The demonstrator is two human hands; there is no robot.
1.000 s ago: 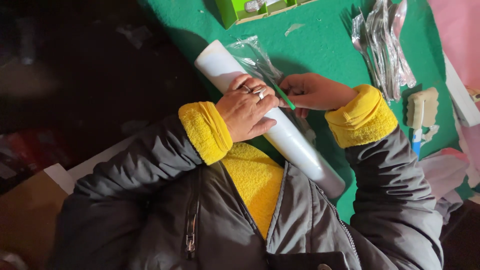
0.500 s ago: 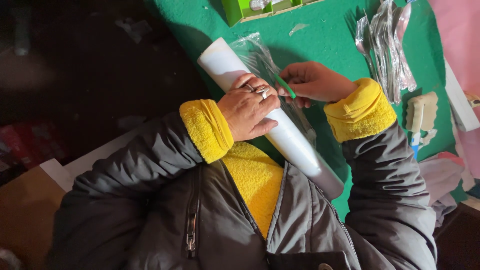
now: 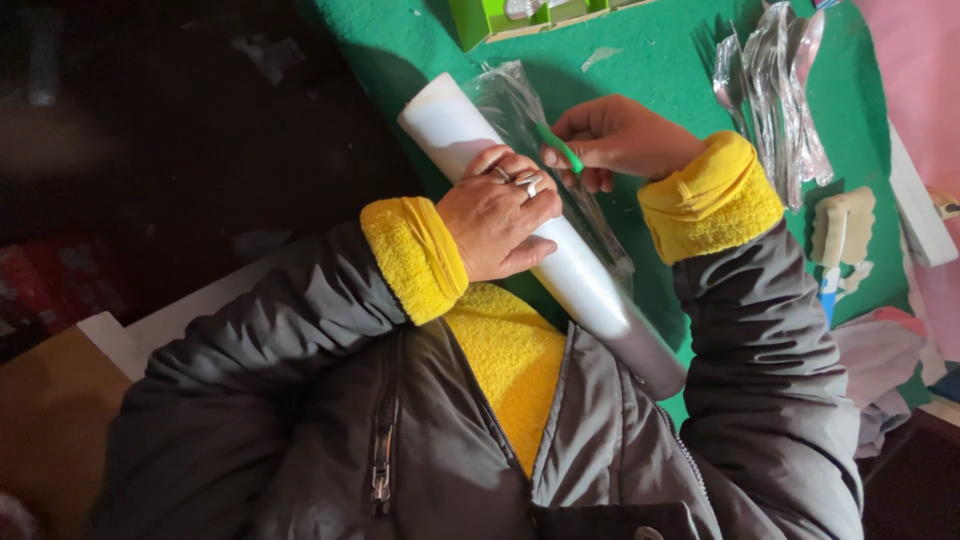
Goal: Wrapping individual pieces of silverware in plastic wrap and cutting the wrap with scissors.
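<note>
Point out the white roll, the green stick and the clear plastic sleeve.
white roll (image 3: 580, 285), head view, bare middle of the tube.
green stick (image 3: 560, 148), head view, its shaft by the right hand's fingers.
clear plastic sleeve (image 3: 505, 95), head view, upper end.

Matt paper, crinkled clear plastic and soft cloth on a felt-like green surface.

The white tube looks like smooth, matt paper or card; the bag beside it is thin clear plastic, glossy and wrinkled. The green stick looks like smooth plastic. The surface is matt green cloth, slightly fuzzy. More clear wrappers shine brightly. The jacket sleeve is dull grey woven fabric with a faint sheen, its yellow cuffs thick and fleecy. Rings on the left hand gleam like metal.
</note>
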